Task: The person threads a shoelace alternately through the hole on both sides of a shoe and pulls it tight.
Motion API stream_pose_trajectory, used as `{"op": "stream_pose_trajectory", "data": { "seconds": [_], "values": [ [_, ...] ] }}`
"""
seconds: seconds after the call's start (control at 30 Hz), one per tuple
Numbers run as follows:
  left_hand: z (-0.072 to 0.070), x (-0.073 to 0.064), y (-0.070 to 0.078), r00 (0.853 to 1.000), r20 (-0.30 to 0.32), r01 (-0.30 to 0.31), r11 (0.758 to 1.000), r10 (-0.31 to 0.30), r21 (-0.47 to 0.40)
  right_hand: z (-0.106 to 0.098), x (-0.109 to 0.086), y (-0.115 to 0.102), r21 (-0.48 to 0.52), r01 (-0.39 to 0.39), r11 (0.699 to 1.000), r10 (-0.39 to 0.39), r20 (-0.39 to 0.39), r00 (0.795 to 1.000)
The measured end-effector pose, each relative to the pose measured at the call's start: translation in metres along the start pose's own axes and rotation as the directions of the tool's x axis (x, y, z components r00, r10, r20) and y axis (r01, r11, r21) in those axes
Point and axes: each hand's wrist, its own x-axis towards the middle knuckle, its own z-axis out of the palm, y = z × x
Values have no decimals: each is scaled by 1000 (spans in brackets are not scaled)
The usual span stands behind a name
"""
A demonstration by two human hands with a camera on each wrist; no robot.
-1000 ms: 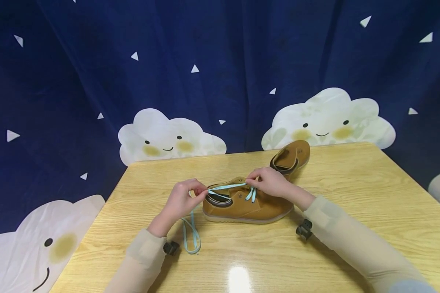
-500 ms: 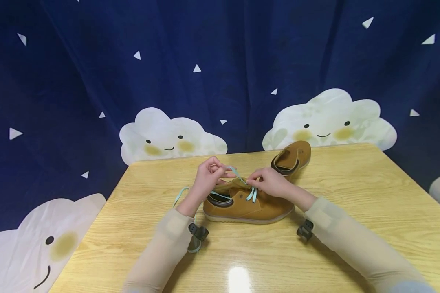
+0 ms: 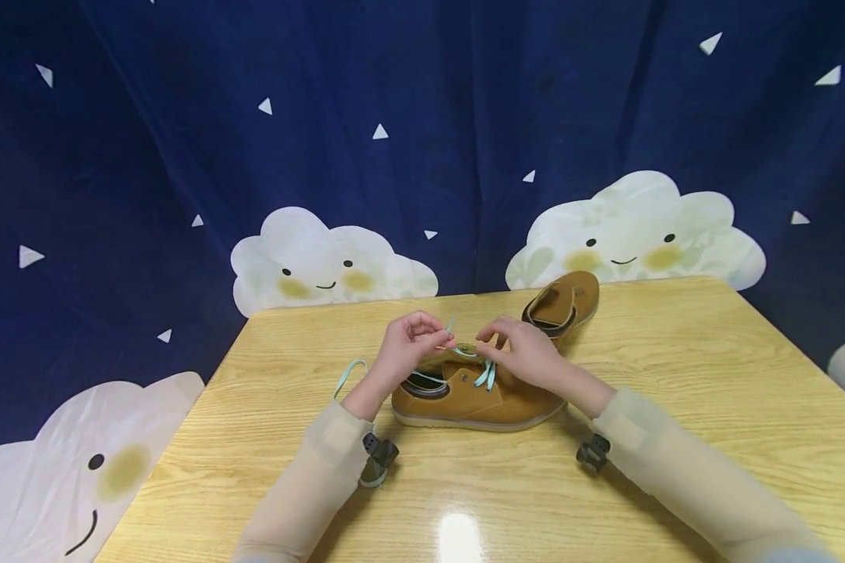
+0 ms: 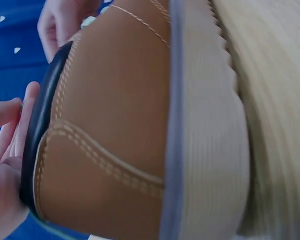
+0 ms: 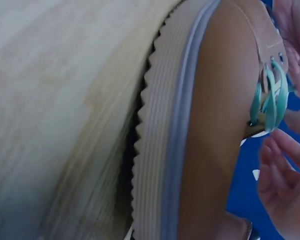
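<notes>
A brown shoe (image 3: pixel 458 407) lies side-on on the table, toe to the right, with a light blue shoelace (image 3: pixel 487 376) through its front eyelets. Above the shoe's opening, my left hand (image 3: pixel 411 344) pinches the lace near one end, and a short tip sticks up past the fingers. My right hand (image 3: pixel 524 353) hovers at the tongue and eyelets, its thumb and fingertips slightly apart. The right wrist view shows the crossed laces (image 5: pixel 276 95) right beside those fingertips. In the left wrist view, the shoe's heel (image 4: pixel 105 115) hides part of the left hand.
A second brown shoe (image 3: pixel 583 295) without visible laces stands behind, toward the back right of the wooden table (image 3: pixel 662 352). A loose loop of lace (image 3: pixel 350 375) trails left of the first shoe, partly behind the left forearm. A dark blue curtain (image 3: pixel 422 156) hangs behind.
My left hand has carried the lace from the heel side rightward to the eyelets, then lowered slightly. My right hand's thumb and fingertips, pinched together at the eyelets earlier, have parted.
</notes>
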Motion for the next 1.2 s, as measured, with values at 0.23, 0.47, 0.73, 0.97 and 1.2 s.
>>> {"op": "stream_pose_trajectory", "data": {
  "seconds": [0.23,0.47,0.73,0.97,1.2],
  "values": [
    [-4,-7,-4,997,70,-42,983,30,178,-2,-9,-14,16,72,997,-72,-1,997],
    [-5,-10,-9,989,128,-117,943,80,313,0,-15,-21,41,60,997,-67,183,981],
    [-4,-11,-12,969,200,-228,829,143,510,-1,-15,-16,234,-2,972,-61,263,963],
    [-5,-13,-12,946,295,-290,761,136,580,-2,-15,-16,278,-10,960,-73,287,955],
    [-10,-11,-12,928,353,-312,770,121,557,-3,-15,-17,288,-24,957,-66,298,952]
  ]
}}
